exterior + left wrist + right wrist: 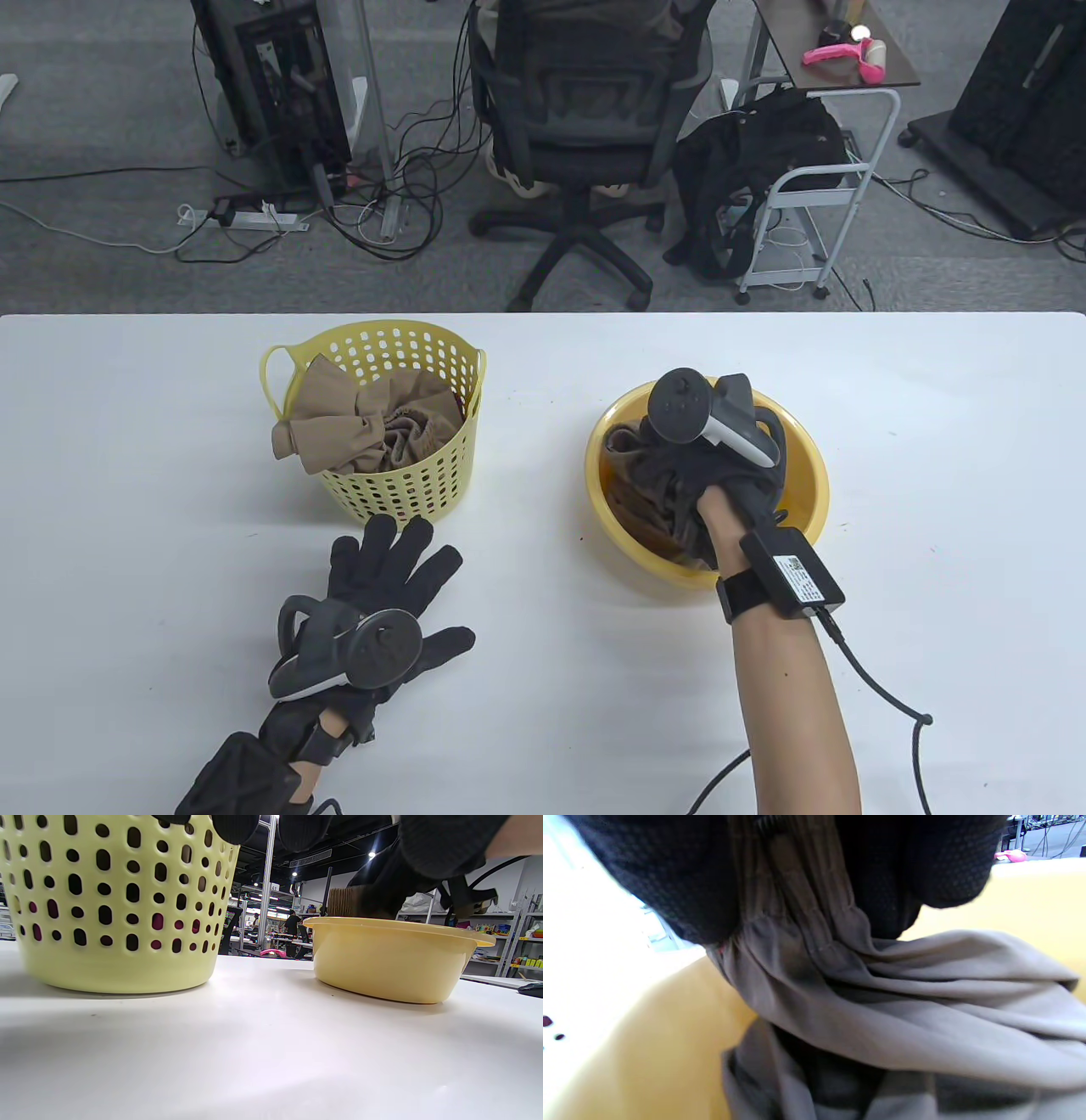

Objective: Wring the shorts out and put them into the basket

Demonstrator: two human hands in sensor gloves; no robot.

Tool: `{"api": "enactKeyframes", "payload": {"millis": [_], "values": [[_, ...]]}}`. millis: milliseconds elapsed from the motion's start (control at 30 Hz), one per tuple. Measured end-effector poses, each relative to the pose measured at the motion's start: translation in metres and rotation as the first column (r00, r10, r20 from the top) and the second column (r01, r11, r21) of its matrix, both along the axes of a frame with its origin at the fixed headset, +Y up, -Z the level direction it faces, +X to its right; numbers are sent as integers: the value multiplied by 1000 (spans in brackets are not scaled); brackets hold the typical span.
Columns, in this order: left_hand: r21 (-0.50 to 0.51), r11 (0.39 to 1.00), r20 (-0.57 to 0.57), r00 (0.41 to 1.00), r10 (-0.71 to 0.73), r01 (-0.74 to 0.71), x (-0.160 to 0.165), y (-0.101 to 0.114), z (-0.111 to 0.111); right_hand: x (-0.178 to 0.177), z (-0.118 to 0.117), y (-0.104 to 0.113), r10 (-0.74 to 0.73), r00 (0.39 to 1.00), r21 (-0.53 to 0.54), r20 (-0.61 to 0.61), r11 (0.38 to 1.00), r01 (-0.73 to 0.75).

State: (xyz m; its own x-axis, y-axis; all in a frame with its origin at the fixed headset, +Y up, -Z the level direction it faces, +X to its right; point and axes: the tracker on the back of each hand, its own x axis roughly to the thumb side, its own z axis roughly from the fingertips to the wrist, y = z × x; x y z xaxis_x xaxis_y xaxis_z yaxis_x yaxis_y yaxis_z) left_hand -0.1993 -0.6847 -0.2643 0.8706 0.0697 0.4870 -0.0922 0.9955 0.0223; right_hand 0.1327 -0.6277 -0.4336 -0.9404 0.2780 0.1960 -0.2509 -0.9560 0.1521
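My right hand was down in the yellow basin, fingers curled into a bunch of the dark grey-brown shorts; the right wrist view showed the gathered waistband pinched between the gloved fingers. The shorts sat in a crumpled heap inside the basin, so I couldn't call a long axis. My left hand lay flat on the table, fingers spread and straight, holding nothing, just in front of the basket. The basket stood to the left of the basin, well apart from it, so the shorts would need to travel leftward. The left hand was the nearer one to the basket. The basket already held tan shorts, one fold hanging over the rim. Wringing looked not yet done.
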Motion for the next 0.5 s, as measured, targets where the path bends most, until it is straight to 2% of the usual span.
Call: {"api": "enactKeyframes", "payload": {"millis": [300,500], "values": [[-10,1000,2,1000,0,0,1,-1,0,7,30,38,-231,972,71,-45,970,234],[-10,1000,3,1000,3,-3,1,-1,0,16,48,64,-380,923,95,-63,918,384]]}}
